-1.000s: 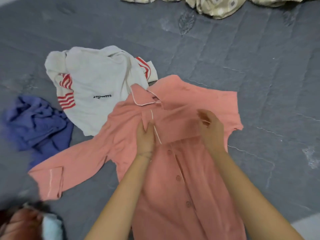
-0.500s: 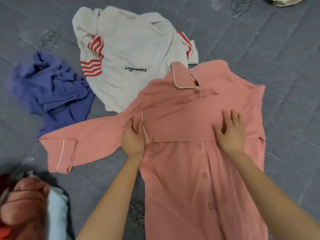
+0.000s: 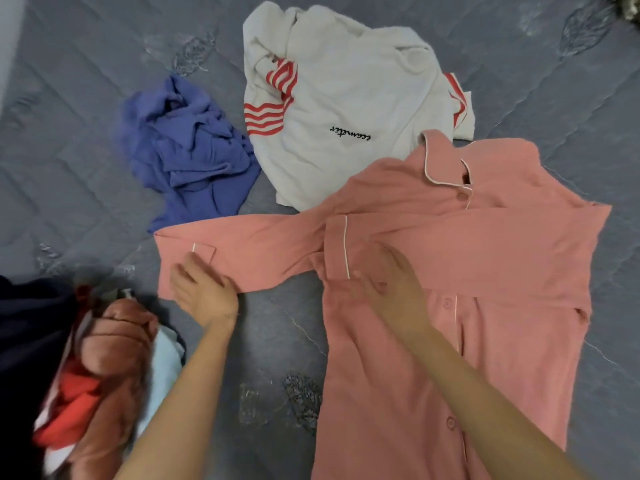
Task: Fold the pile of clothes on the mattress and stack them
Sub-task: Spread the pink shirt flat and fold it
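A pink button-up pyjama shirt (image 3: 485, 258) with white piping lies spread on the grey mattress (image 3: 69, 133), one sleeve folded across its chest, the other stretched out to the left. My left hand (image 3: 202, 292) lies on that left sleeve's cuff end, fingers spread. My right hand (image 3: 394, 282) presses flat on the shirt's front, beside the folded sleeve's cuff. A crumpled white top (image 3: 332, 109) with red stripes lies behind the shirt. A bunched blue garment (image 3: 187, 150) lies left of it.
A heap of mixed clothes (image 3: 97, 368) in brown, red, pale blue and dark navy sits at the lower left, close to my left forearm. A patterned cloth (image 3: 630, 5) shows at the top right corner. Bare mattress lies between the heap and the shirt.
My left hand has moved left from the shirt's chest to the outstretched sleeve's cuff. My right hand has shifted left across the front. The view has swung left.
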Motion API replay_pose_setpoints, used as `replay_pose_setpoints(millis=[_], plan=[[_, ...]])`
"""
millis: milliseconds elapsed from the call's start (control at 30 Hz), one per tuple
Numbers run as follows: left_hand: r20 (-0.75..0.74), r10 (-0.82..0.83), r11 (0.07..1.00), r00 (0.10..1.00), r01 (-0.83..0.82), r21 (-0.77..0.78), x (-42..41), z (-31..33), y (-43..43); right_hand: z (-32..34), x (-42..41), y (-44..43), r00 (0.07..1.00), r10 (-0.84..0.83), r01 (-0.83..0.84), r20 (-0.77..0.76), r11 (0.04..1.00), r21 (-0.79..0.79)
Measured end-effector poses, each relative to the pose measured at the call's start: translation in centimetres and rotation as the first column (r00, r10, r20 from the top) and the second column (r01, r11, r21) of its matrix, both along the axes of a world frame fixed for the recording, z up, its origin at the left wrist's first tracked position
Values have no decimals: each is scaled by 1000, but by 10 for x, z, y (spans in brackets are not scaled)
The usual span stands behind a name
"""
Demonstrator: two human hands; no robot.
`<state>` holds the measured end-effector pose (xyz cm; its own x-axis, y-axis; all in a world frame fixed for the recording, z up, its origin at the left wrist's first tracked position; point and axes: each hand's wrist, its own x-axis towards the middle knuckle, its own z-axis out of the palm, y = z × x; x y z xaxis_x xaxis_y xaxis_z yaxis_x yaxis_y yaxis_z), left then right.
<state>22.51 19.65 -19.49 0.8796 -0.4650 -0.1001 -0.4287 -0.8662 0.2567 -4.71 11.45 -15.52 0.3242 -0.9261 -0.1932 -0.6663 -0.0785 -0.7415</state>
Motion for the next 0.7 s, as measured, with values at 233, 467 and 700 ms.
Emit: replay_pose_setpoints(millis=[233, 467, 700], plan=[[-6, -21, 991, 1000, 22, 131, 50, 14, 12, 1, 53, 22, 977, 3, -47, 215, 979, 200], [-126, -406, 851, 905, 324, -414, -10, 45, -1, 17, 108, 20, 907, -258, -40, 332, 732, 680], [-195, -694, 699, 693, 582, -416, -61, 52, -15, 17, 128, -6, 845, -437, 96, 310, 692, 715]])
